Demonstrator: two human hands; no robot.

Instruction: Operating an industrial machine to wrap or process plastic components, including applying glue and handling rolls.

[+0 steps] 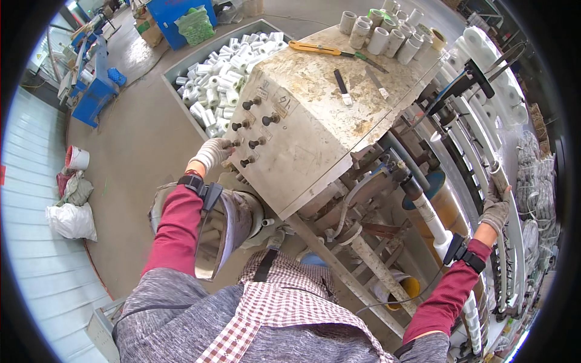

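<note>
My left hand [213,153], in a striped pale glove, reaches to the lower left edge of the grey machine's control panel [296,154]. Its fingers are closed at a small dark knob, partly hidden by them. Several other black knobs [270,120] stick out of the panel just beyond. Far off to the right, my right hand [496,213] wears a grey-beige glove. Its fingers wrap round a long pale tube [497,175] on the machine's right side, next to long white rails [514,242].
On the worn machine top stand several short cardboard cores [379,41]; a yellow utility knife [315,48] and a black-handled blade [342,86] lie nearby. Behind is a bin of white rolls [212,81]. An open sack-lined container [224,233] stands below my left arm.
</note>
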